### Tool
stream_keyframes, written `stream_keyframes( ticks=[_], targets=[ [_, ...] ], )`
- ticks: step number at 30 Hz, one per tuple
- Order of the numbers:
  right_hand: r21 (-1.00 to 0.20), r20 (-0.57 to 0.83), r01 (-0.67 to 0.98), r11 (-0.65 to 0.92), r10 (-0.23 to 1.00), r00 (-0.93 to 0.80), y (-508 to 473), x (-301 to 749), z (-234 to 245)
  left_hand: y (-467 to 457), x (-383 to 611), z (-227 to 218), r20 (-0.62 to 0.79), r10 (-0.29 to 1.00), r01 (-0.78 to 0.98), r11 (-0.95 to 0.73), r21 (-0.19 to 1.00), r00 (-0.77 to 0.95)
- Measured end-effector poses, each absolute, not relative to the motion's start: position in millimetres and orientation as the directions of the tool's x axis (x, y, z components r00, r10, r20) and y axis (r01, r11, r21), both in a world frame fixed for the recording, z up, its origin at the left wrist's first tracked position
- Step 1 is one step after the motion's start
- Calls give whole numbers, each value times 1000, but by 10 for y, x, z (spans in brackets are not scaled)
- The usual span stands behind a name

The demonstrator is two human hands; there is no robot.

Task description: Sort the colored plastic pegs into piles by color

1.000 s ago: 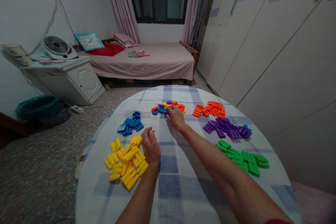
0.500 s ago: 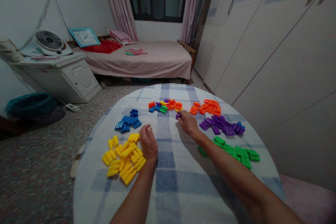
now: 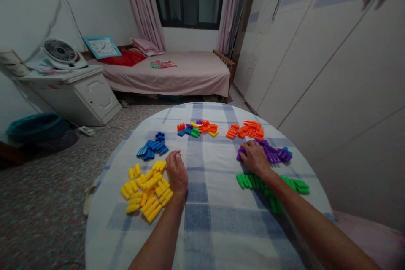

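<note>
A round table (image 3: pixel 202 228) under a blue-checked cloth carries piles of small plastic pieces sorted by colour. My left hand (image 3: pixel 177 171) rests curled by the right edge of the yellow pile (image 3: pixel 145 190), fingers closed; whether anything is in them is hidden. My right hand (image 3: pixel 255 158) lies over the left end of the purple pile (image 3: pixel 275 154), fingers bent down onto the pieces. Under my right forearm lies the green pile (image 3: pixel 253 180). Farther back are a blue pile (image 3: pixel 152 148), a mixed-colour pile (image 3: pixel 198 128) and an orange pile (image 3: pixel 245 130).
Beyond the table stands a bed (image 3: pixel 177 74) with pink covers under a dark window. A white cabinet (image 3: pixel 72 93) with a fan (image 3: pixel 60 52) is at the left, a teal basin (image 3: pixel 34 126) on the floor. White wardrobe doors (image 3: pixel 332 50) line the right.
My right hand drew back from the mixed-colour pile with a purple piece and moved right onto the purple pile. My left hand stayed by the yellow pile.
</note>
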State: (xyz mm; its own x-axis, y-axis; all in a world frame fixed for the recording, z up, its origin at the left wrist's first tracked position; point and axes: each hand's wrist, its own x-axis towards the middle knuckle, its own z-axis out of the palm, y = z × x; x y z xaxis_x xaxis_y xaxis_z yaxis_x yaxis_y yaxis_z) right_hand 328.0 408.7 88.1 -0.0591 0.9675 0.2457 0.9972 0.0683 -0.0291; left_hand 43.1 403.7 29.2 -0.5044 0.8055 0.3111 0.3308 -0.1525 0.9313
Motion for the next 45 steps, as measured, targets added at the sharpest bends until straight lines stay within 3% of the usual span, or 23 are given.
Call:
stream_keyframes(
  ticks=[7,20,30,33,37,41,45],
  targets=[
    [-137,308,972,190,941,-140,4706,2849,1055,4041,437,306,311,804,323,-158,933,-506],
    [-174,45,984,41,998,-34,5495,2418,905,4013,472,337,277,811,283,-144,948,-515],
    [-305,104,952,40,995,-8,5443,2651,809,4011,477,321,262,819,279,-131,951,-510],
    [-315,201,949,-3,977,70,5453,2896,894,4006,481,328,268,819,287,-132,949,-508],
    [-231,332,963,-139,919,212,5501,3317,967,4006,476,300,277,818,290,-142,946,-504],
    [-64,261,970,-234,934,243,5522,3602,886,4010,471,298,284,816,301,-142,943,-504],
    [-7,209,979,-202,957,199,5488,3674,735,4003,480,345,267,821,299,-124,946,-505]
  ],
)
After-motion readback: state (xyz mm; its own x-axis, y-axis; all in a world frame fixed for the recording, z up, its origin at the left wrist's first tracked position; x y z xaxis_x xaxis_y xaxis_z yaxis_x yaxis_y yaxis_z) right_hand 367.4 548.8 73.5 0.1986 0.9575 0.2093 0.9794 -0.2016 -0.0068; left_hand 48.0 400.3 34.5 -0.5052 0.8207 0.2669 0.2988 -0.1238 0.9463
